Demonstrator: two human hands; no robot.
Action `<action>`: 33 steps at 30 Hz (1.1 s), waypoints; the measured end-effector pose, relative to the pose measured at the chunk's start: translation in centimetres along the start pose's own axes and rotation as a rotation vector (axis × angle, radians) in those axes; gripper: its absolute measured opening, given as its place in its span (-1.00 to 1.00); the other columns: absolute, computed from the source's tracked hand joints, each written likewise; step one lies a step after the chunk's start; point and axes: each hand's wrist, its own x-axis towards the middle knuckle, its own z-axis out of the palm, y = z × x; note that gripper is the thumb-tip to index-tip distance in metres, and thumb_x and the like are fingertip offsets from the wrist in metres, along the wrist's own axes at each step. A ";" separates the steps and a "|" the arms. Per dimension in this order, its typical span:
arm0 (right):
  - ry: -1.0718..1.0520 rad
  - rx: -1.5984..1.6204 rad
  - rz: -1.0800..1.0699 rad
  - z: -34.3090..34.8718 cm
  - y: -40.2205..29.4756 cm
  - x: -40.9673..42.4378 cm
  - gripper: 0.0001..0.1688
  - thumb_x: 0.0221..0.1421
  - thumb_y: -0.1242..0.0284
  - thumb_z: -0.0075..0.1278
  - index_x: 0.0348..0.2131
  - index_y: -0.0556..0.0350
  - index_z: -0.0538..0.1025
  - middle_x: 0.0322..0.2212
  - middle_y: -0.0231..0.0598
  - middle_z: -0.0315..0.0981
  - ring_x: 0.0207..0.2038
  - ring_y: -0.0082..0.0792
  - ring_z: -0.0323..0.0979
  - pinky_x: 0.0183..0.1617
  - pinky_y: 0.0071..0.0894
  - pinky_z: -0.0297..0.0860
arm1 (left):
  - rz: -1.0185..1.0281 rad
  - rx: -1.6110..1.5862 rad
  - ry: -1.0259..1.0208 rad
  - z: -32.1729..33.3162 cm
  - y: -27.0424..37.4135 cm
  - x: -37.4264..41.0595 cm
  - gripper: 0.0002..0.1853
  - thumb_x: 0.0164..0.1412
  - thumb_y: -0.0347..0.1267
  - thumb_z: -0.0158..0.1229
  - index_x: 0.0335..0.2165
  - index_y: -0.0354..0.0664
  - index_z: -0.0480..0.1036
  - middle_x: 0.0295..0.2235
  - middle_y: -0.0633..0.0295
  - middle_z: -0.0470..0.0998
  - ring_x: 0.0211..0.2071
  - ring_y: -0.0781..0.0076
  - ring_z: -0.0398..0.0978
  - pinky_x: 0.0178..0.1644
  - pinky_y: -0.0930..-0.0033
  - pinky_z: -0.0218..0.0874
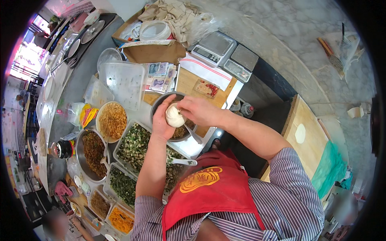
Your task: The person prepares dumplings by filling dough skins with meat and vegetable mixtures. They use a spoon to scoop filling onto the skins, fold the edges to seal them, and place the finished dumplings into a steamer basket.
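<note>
A white dough bun (pixel 175 116) with twisted pleats rests in the curved palm of my left hand (pixel 162 122). My right hand (pixel 199 110) pinches the gathered dough at the bun's edge between thumb and fingers. Both hands are over a metal bowl (pixel 154 104) of brown filling, partly hidden by them. A metal spoon (pixel 193 135) leans out of this bowl. Just below my left hand is a plastic tub of chopped green-and-white filling (pixel 134 144). A white spoon handle (pixel 184 162) sticks out near my left forearm.
Leftward stand a bowl of crumbly yellow-orange filling (pixel 113 120) and a steel bowl of dark filling (pixel 93 153). Shredded orange filling (pixel 120 219) fills a smaller tub. Banknotes (pixel 161 75) and digital scales (pixel 214 49) lie beyond. A dough wrapper (pixel 300 133) rests on a wooden board at right.
</note>
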 end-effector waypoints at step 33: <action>-0.491 -0.484 0.242 9.1 7.5 4.5 -0.85 -0.05 0.56 -0.07 -0.45 0.22 0.53 -0.43 0.14 0.51 -0.29 0.10 0.50 -0.20 -0.03 0.42 | 0.148 -0.336 0.170 -7.1 2.7 -5.8 -0.34 0.29 0.04 -0.19 0.10 -0.28 0.24 0.03 -0.05 0.40 0.00 -0.09 0.40 -0.09 -0.11 0.31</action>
